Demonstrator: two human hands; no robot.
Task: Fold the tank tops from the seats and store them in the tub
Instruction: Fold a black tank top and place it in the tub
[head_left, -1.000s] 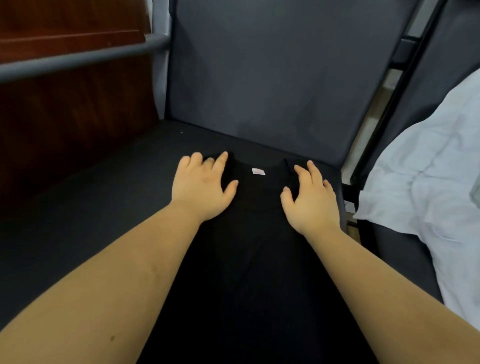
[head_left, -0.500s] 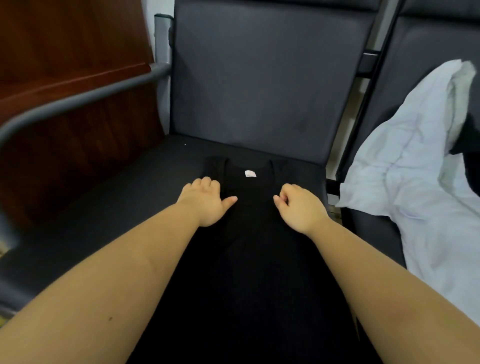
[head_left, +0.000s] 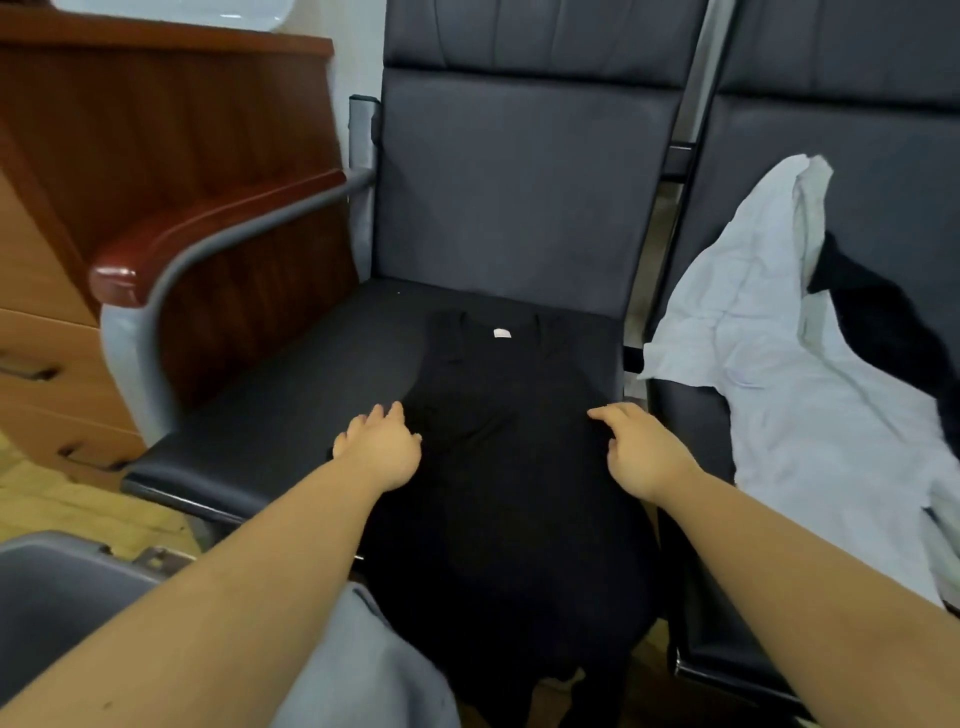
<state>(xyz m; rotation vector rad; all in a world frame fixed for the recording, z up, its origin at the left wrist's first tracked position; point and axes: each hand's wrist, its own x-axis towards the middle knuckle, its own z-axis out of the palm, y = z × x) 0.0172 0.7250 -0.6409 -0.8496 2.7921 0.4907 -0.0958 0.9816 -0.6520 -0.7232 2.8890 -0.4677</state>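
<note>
A black tank top (head_left: 509, 447) lies flat on the dark seat (head_left: 291, 395), neck label toward the backrest, its hem hanging over the front edge. My left hand (head_left: 379, 447) rests on the top's left edge with loosely spread fingers. At the right edge my right hand (head_left: 639, 452) touches the fabric, index finger stretched out. A white tank top (head_left: 779, 374) is crumpled on the neighbouring seat, with a black garment (head_left: 878, 322) behind it. The grey tub (head_left: 57, 587) stands at the lower left.
A wood-capped metal armrest (head_left: 208, 234) borders the seat's left side, with a wooden cabinet (head_left: 130, 130) and drawers (head_left: 47, 364) beyond. Grey fabric (head_left: 363, 670) lies under my left forearm. A gap separates the two seats.
Both hands have slid from the shoulder straps down along the sides of the black top toward me. The view has pulled back, bringing the tub and armrest into sight.
</note>
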